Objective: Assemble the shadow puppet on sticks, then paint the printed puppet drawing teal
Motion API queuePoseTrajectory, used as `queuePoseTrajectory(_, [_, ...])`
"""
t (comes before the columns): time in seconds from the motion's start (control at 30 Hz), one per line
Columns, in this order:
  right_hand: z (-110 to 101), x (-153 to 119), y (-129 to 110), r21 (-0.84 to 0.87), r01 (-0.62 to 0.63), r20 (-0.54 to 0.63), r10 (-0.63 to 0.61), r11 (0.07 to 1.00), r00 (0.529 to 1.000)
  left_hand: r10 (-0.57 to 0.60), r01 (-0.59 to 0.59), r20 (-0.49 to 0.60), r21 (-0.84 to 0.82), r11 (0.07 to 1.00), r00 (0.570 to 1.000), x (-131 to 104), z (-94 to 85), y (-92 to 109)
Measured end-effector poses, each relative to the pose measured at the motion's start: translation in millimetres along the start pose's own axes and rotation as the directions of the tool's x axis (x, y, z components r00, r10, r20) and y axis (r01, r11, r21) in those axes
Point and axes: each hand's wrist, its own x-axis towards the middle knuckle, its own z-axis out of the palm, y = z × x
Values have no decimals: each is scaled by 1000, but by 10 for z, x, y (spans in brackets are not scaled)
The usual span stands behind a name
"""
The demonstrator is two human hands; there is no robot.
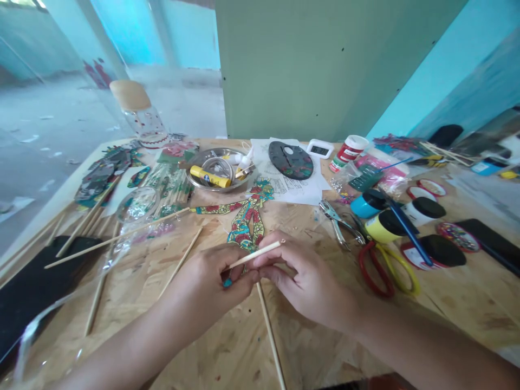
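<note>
A flat jointed puppet (246,219), painted yellow, red and teal, lies before me with its lower end running in under my fingers. My left hand (215,273) is closed around a short thin wooden stick (260,253) that slants up to the right. A teal bit of the puppet peeks out below its fingers. Fingertips of my right hand (303,276) are pinched together against the left ones, beneath the stick; what lies in the pinch is mostly hidden. A long wooden rod (270,330) runs from under the hands toward me. Another rod (117,238) reaches the puppet's outstretched arm.
Right: pliers-like punch (339,222), scissors (369,271) with red and yellow handles, paint jars (385,225), blue pen (406,230). Behind: metal bowl (190,181) with a yellow glue tube, dark disc (290,160) on paper. Left: more sticks (87,216), black slab (40,292), jar (142,119).
</note>
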Motion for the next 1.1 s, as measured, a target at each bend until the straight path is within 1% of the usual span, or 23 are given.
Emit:
queuePoseTrajectory(0.07, [0, -4, 1, -31, 20, -9, -20, 999, 1000, 8, -8, -8, 15, 1000, 1000, -6, 0, -1])
queuePoseTrajectory(0.17, [-11, -10, 8, -119, 44, -13, -45, 992, 999, 24, -24, 22, 7, 1000, 999, -14, -9, -5])
queuePoseTrajectory(0.27, [-24, -8, 0, -152, 67, -3, -68, 986, 998, -2, 4, 52, -36, 999, 999, -9, -23, -4])
queuePoseTrajectory(0.43, [-27, 0, -49, -58, 42, -4, -43, 997, 999, -23, 39, 123, -125, 991, 992, 8, -66, 33])
queuePoseTrajectory(0.57, [-19, -3, -53, 0, 29, -31, -29, 1000, 999, -67, 111, 199, -216, 970, 978, -7, -114, 58])
queuePoseTrajectory(0.7, [-28, -1, -17, 85, -29, -10, 30, 996, 999, -86, 161, 261, -280, 947, 961, -33, -143, 83])
queuePoseTrajectory(0.73, [-31, 1, -9, 100, -47, -2, 48, 994, 999, -77, 155, 259, -294, 943, 963, -36, -139, 93])
queuePoseTrajectory(0.8, [-31, 3, -3, 112, -72, 14, 70, 991, 997, -53, 121, 217, -309, 944, 975, -36, -115, 116])
queuePoseTrajectory(0.87, [-21, 0, -5, 104, -68, 10, 67, 992, 998, -25, 64, 135, -295, 953, 991, -31, -78, 133])
queuePoseTrajectory(0.93, [-5, -10, -6, 96, -51, -2, 52, 994, 999, 7, 9, 62, -247, 969, 998, -30, -47, 141])
queuePoseTrajectory(1.0, [7, -24, 1, 90, -33, -1, 34, 995, 999, 48, -44, 19, -189, 981, 999, -38, -35, 139])
queuePoseTrajectory(1.1, [11, -41, 24, 63, -29, 10, 28, 998, 1000, 141, -145, -40, -113, 983, 989, -59, -49, 127])
